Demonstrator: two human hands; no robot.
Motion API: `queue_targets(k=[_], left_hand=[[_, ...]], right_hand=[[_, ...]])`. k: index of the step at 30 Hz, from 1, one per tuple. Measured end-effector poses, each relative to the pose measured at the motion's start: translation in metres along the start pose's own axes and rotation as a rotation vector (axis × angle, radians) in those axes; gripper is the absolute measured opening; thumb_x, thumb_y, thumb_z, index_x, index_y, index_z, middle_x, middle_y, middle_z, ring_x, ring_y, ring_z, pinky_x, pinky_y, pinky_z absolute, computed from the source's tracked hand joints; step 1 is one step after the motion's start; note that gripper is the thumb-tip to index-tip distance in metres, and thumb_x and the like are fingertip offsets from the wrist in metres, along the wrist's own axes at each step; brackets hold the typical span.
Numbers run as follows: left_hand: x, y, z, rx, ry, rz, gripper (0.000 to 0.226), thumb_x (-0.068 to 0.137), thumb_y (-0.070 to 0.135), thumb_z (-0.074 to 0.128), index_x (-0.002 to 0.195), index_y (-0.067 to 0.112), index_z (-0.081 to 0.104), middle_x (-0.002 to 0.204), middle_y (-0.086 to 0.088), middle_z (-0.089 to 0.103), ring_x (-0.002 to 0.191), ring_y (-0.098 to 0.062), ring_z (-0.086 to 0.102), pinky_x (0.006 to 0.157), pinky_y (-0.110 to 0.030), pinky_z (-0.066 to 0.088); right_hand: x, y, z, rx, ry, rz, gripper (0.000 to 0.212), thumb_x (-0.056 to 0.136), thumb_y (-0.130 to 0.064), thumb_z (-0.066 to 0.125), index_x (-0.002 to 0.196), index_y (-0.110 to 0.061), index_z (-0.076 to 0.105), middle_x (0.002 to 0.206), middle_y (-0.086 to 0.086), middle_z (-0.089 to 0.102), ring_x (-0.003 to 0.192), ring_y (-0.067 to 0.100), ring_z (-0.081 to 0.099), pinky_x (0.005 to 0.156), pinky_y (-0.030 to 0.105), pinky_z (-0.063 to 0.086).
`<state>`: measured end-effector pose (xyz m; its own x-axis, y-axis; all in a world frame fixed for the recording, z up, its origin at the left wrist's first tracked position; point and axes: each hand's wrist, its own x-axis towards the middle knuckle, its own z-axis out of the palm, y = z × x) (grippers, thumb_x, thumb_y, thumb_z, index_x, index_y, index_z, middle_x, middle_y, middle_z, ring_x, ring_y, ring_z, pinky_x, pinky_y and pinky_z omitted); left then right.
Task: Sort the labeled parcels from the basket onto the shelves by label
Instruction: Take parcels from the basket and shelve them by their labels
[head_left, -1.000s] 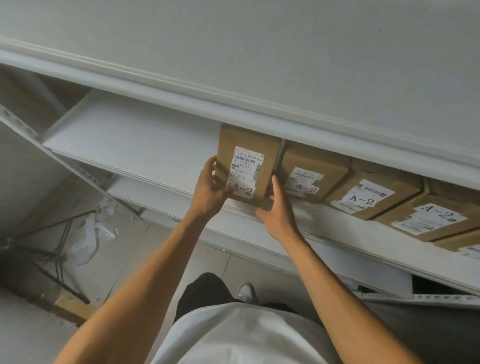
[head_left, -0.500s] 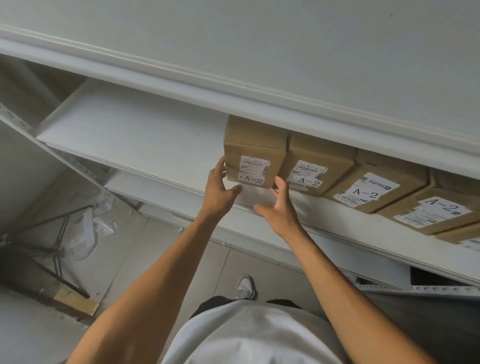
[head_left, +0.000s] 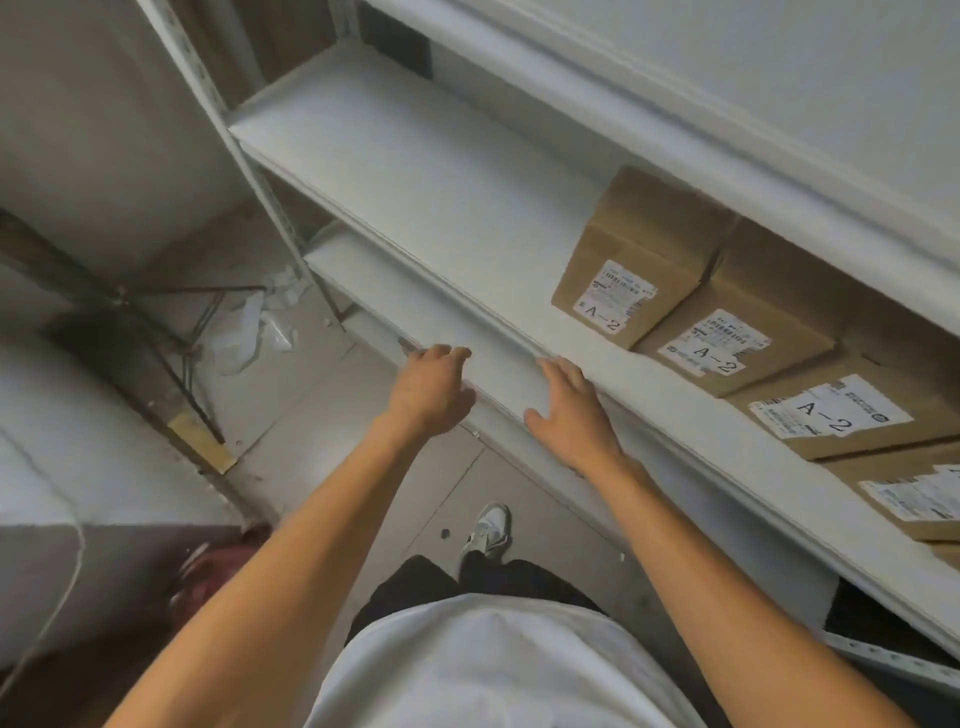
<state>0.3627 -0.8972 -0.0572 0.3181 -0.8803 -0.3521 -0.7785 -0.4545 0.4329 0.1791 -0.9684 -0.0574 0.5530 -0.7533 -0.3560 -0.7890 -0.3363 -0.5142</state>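
Four brown parcels show in a row on the white shelf (head_left: 415, 171), each with a white label; three read A-2, and the fourth (head_left: 904, 493), at the far right end of the shelf, is cut off and too blurred to read. The leftmost parcel (head_left: 634, 260) touches its neighbour (head_left: 753, 322), and the third (head_left: 841, 410) lies just beyond that. My left hand (head_left: 431, 389) hangs below the shelf's front edge, fingers loosely bent, holding nothing. My right hand (head_left: 566, 410) is spread with relaxed fingers over that edge, also holding nothing, near the leftmost parcel but apart from it. Below the shelf are grey floor tiles (head_left: 426, 499), my white shoe (head_left: 488, 527), and crumpled white plastic (head_left: 249, 327) by a metal frame (head_left: 156, 322).
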Motion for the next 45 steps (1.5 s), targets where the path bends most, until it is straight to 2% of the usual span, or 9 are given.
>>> queue_targets(k=[6,11,15,20,24,30,33,38,45], left_hand=[[-0.099,-0.078,-0.022,0.066,0.097,-0.363,0.058,0.093,0.036,0.056,0.146,0.02,0.04,0.144,-0.011,0.045,0.13,-0.036,0.04,0.101,-0.044,0.041],[-0.209,-0.128,-0.017,-0.039,0.238,-0.673,0.056,0.093,0.033,0.053,0.146,0.018,0.04,0.149,-0.008,0.041,0.134,-0.035,0.036,0.106,-0.045,0.039],[-0.298,-0.137,0.004,-0.131,0.375,-0.95,0.05,0.091,0.034,0.056,0.138,0.018,0.049,0.14,-0.01,0.048,0.127,-0.035,0.043,0.101,-0.047,0.043],[-0.39,-0.104,0.053,-0.334,0.558,-1.344,0.054,0.09,0.033,0.06,0.141,0.018,0.048,0.144,-0.01,0.046,0.128,-0.036,0.042,0.104,-0.047,0.041],[-0.449,-0.06,0.099,-0.473,0.667,-1.546,0.055,0.091,0.031,0.062,0.141,0.014,0.048,0.143,-0.013,0.046,0.13,-0.035,0.043,0.109,-0.043,0.034],[-0.535,0.012,0.156,-0.522,0.867,-1.836,0.057,0.085,0.029,0.071,0.135,0.013,0.05,0.136,-0.013,0.054,0.128,-0.033,0.048,0.106,-0.045,0.041],[-0.581,0.04,0.183,-0.532,0.931,-1.965,0.057,0.082,0.029,0.073,0.134,0.016,0.052,0.134,-0.011,0.056,0.125,-0.033,0.051,0.104,-0.045,0.043],[-0.656,0.075,0.225,-0.54,0.964,-2.12,0.05,0.081,0.032,0.072,0.127,0.018,0.055,0.122,-0.011,0.062,0.11,-0.035,0.058,0.089,-0.044,0.051],[-0.746,0.105,0.274,-0.584,1.01,-2.19,0.049,0.086,0.031,0.066,0.13,0.012,0.052,0.129,-0.013,0.059,0.116,-0.035,0.055,0.095,-0.048,0.049]], right_hand=[[-0.003,-0.084,0.033,-0.246,-0.193,-0.344,0.064,0.095,-0.022,0.055,0.154,-0.016,0.031,0.159,0.008,0.031,0.143,0.029,0.029,0.117,0.039,0.029],[-0.012,-0.168,0.088,-0.478,-0.343,-0.674,0.067,0.093,-0.027,0.058,0.154,-0.017,0.031,0.16,0.009,0.028,0.146,0.03,0.025,0.117,0.045,0.029],[-0.041,-0.22,0.132,-0.634,-0.507,-0.934,0.068,0.094,-0.03,0.058,0.154,-0.019,0.029,0.16,0.012,0.027,0.146,0.032,0.023,0.114,0.046,0.031],[-0.105,-0.255,0.175,-0.762,-0.681,-1.316,0.069,0.089,-0.032,0.063,0.15,-0.019,0.033,0.153,0.014,0.037,0.135,0.039,0.037,0.108,0.047,0.04],[-0.17,-0.262,0.199,-0.803,-0.782,-1.564,0.071,0.086,-0.031,0.064,0.15,-0.023,0.033,0.152,0.01,0.039,0.135,0.038,0.039,0.106,0.052,0.042],[-0.282,-0.251,0.229,-0.868,-0.921,-1.85,0.072,0.09,-0.032,0.063,0.153,-0.022,0.03,0.151,0.01,0.038,0.134,0.036,0.039,0.103,0.05,0.044],[-0.345,-0.241,0.241,-0.855,-0.978,-1.951,0.069,0.088,-0.031,0.063,0.15,-0.022,0.033,0.146,0.01,0.042,0.131,0.036,0.041,0.1,0.051,0.046],[-0.449,-0.227,0.262,-0.807,-1.033,-2.089,0.07,0.088,-0.032,0.065,0.15,-0.023,0.032,0.148,0.009,0.042,0.131,0.034,0.044,0.103,0.054,0.046],[-0.56,-0.198,0.289,-0.755,-1.1,-2.079,0.07,0.089,-0.026,0.069,0.149,-0.021,0.036,0.145,0.01,0.048,0.131,0.032,0.046,0.108,0.05,0.043]])
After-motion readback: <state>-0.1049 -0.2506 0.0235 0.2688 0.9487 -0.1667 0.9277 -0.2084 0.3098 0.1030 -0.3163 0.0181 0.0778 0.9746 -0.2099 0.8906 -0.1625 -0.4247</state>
